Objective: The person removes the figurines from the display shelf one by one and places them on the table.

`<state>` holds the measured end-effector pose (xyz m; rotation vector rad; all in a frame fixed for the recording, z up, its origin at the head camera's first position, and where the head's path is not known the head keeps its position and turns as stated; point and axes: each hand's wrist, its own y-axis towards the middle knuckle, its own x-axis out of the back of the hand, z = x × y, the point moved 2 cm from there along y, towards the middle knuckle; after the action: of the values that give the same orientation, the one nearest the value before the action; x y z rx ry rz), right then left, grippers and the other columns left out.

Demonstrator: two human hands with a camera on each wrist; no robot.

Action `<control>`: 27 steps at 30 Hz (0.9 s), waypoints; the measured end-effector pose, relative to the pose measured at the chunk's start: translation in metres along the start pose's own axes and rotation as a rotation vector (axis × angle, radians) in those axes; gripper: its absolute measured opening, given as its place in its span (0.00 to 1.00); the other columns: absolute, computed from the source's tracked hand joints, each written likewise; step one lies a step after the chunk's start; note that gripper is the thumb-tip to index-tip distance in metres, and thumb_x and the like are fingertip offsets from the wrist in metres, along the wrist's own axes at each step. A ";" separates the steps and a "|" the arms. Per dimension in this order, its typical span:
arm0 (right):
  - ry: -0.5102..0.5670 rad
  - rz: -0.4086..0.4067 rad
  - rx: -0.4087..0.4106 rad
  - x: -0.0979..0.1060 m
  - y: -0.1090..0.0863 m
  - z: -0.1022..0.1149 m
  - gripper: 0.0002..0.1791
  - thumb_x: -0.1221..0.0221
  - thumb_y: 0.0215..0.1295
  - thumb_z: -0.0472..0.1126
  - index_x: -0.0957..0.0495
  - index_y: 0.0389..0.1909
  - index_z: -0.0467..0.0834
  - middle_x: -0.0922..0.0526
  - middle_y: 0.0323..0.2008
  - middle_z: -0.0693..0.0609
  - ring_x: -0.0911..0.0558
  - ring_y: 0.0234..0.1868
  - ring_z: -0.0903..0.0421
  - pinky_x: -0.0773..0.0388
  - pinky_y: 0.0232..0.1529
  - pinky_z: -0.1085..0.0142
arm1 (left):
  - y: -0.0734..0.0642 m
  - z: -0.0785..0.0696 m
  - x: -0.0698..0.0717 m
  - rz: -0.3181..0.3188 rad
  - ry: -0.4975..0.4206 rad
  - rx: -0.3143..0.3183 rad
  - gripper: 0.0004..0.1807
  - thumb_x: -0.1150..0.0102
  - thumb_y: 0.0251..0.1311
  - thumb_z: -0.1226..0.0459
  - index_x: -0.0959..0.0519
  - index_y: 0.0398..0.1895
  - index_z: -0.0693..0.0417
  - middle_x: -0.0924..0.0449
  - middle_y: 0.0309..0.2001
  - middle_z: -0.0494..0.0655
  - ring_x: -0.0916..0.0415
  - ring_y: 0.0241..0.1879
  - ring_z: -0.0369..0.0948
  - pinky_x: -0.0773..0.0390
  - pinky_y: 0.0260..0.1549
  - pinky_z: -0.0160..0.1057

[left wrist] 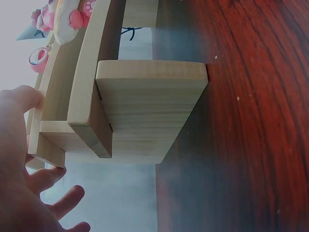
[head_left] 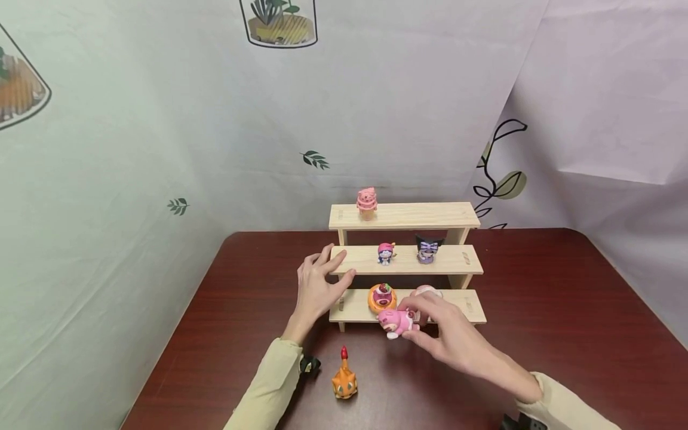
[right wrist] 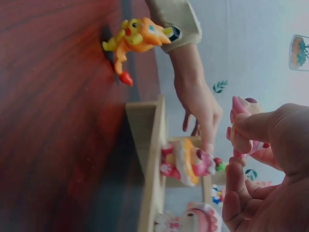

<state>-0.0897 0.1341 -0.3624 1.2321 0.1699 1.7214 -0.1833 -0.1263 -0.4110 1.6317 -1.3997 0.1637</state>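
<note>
Pink figurine [head_left: 391, 321], likely light, stiff and best gripped by its body, hovers before the wooden stand [head_left: 424, 215], pinched in the right hand [head_left: 451, 330]; the left hand [head_left: 316, 288], fingers spread, touches the stand's left end.

Left fingers [head_left: 337, 261] spread, right fingers [head_left: 421, 304] pinching
</note>
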 end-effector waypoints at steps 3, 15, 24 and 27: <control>-0.001 -0.002 -0.001 -0.006 -0.005 0.000 0.24 0.26 0.51 0.33 0.20 0.50 0.47 0.24 0.39 0.59 0.27 0.32 0.63 0.28 0.31 0.72 | 0.000 0.000 0.000 -0.001 0.000 -0.002 0.28 0.33 0.57 0.49 0.17 0.59 0.51 0.26 0.65 0.57 0.33 0.58 0.61 0.43 0.57 0.67; -0.042 0.018 -0.047 -0.026 -0.020 0.003 0.23 0.26 0.52 0.37 0.20 0.50 0.51 0.24 0.40 0.62 0.26 0.33 0.63 0.28 0.33 0.69 | 0.000 -0.001 0.000 0.008 -0.002 0.006 0.28 0.34 0.57 0.49 0.17 0.59 0.51 0.27 0.66 0.57 0.33 0.58 0.61 0.44 0.58 0.67; -0.045 0.056 -0.097 -0.043 -0.034 0.003 0.22 0.27 0.54 0.39 0.21 0.49 0.55 0.26 0.38 0.65 0.27 0.33 0.63 0.31 0.33 0.69 | -0.001 0.000 0.001 0.006 -0.012 0.004 0.28 0.34 0.58 0.49 0.17 0.59 0.51 0.27 0.66 0.57 0.33 0.59 0.60 0.44 0.58 0.67; -0.017 0.072 -0.111 -0.049 -0.039 0.002 0.22 0.27 0.54 0.38 0.21 0.48 0.56 0.28 0.37 0.65 0.28 0.32 0.65 0.31 0.33 0.71 | -0.001 -0.001 0.001 0.008 -0.014 0.005 0.28 0.34 0.58 0.50 0.17 0.59 0.52 0.27 0.66 0.57 0.33 0.59 0.61 0.45 0.58 0.68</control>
<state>-0.0636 0.1159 -0.4161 1.1834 0.0190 1.7577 -0.1820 -0.1265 -0.4106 1.6341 -1.4178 0.1607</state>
